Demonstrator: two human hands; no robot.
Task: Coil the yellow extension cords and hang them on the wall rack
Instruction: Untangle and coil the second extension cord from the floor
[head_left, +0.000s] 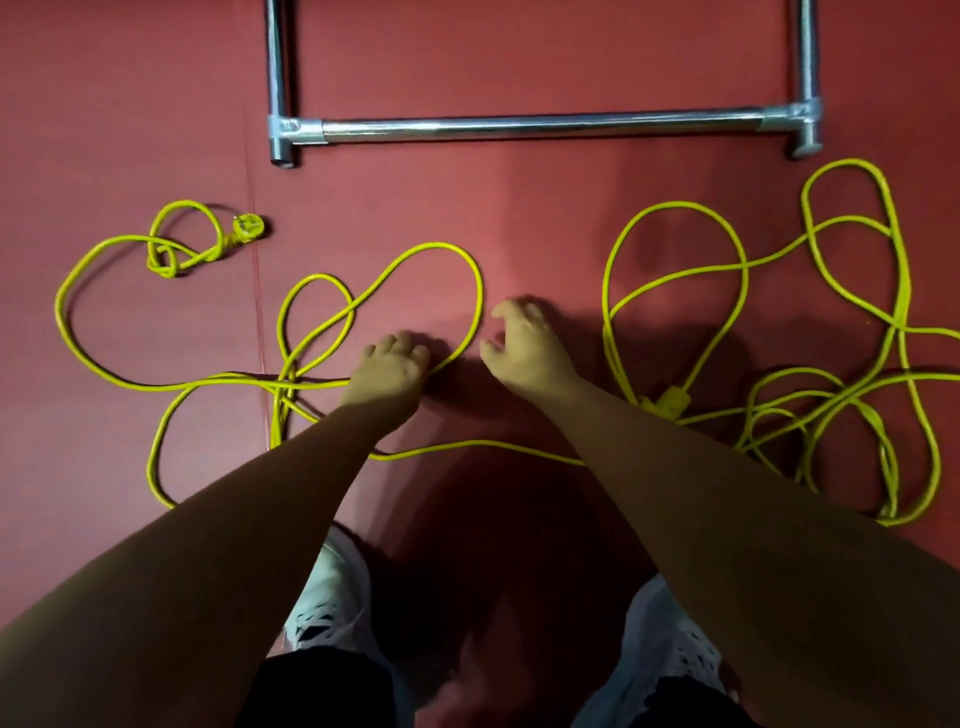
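Closest to you are your two white shoes on the red floor, and your bare arms reach down and forward from them. Your left hand is low over the left cord, with the fingers curled at the place where a loop passes under it; whether they already close on the cord, I cannot tell. Your right hand is a little further, half open with bent fingers, and it holds nothing. The left cord lies in loose crossing loops, and its plug is at the far left. The right cord makes a bigger tangle on your right side, with a yellow connector just beside your right forearm. Such a cord is probably light and soft, but a bit springy, so the loops may want to open again. I think it is best to take it near one end, at the plug or the connector, and let it slide through the other hand. Furthest, the metal tube frame stands on the floor; the wall rack itself is not visible.
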